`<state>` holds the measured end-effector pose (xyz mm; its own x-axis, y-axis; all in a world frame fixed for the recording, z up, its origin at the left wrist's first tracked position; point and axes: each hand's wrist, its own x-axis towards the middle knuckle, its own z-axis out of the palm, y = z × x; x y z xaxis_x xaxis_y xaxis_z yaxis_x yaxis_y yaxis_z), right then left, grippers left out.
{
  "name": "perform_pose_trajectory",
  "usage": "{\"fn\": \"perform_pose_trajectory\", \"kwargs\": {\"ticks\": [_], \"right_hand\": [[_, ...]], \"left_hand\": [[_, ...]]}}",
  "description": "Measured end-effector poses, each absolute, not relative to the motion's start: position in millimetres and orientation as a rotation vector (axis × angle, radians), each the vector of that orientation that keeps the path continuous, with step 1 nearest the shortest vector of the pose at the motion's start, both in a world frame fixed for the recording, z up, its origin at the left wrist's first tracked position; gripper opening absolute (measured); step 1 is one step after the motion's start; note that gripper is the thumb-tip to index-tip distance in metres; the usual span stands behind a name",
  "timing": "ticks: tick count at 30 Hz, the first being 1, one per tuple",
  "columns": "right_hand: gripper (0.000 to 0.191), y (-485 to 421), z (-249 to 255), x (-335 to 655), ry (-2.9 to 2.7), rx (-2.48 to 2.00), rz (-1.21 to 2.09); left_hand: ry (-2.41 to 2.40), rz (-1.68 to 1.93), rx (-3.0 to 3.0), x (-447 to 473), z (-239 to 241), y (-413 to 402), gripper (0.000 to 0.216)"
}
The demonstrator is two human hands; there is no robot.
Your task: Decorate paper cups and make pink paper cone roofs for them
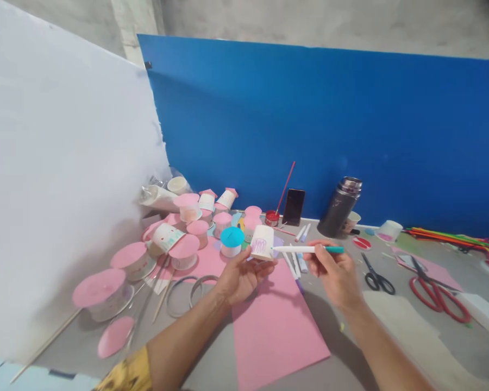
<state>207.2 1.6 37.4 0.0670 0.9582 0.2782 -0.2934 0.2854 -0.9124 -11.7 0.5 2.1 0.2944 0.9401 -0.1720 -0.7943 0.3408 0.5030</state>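
Note:
A white paper cup (263,242) with purple marks drawn on its side lies in my left hand (244,278), upside down and a little tilted, thumb and fingers around it. My right hand (336,271) grips a white felt-tip marker (297,249) with a teal end. The marker's tip points left and meets, or nearly meets, the cup's right side. Below both hands a pink sheet of paper (279,336) lies on the table. Several more markers (294,264) rest between the hands, behind the sheet.
Several cups with pink paper discs (101,290) crowd the left, near a cup with a blue disc (232,238). A phone (294,207), a dark flask (339,209) and a red paint pot (271,218) stand behind. Black scissors (377,277) and red-handled scissors (438,296) lie right.

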Motion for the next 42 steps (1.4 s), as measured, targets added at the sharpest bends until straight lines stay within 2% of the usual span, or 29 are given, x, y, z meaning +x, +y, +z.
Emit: {"fn": "perform_pose_trajectory", "kwargs": {"ticks": [7, 15, 23, 26, 30, 35, 42], "right_hand": [[0.029, -4, 35, 211, -1.294, -0.863, 0.848], [0.027, -14, 45, 209, -1.411, -0.949, 0.717], [0.022, -17, 45, 206, -1.464, -0.984, 0.623], [0.019, -17, 44, 207, -1.43, -0.995, 0.548], [0.022, -17, 44, 208, -1.476, -1.005, 0.613], [0.025, -18, 44, 207, -1.416, -1.015, 0.54], [0.025, -18, 42, 208, -1.42, -1.018, 0.531]], "left_hand": [[0.437, 1.139, 0.42, -13, -6, 1, 0.027], [0.447, 1.134, 0.384, -9, -6, -2, 0.026], [0.481, 1.187, 0.318, -7, -1, -2, 0.014], [0.487, 1.162, 0.323, -7, 0, -3, 0.019], [0.484, 1.17, 0.29, -6, 1, -5, 0.024], [0.455, 1.123, 0.276, -6, 3, -7, 0.042], [0.429, 1.128, 0.235, -6, 4, -7, 0.043]]}}
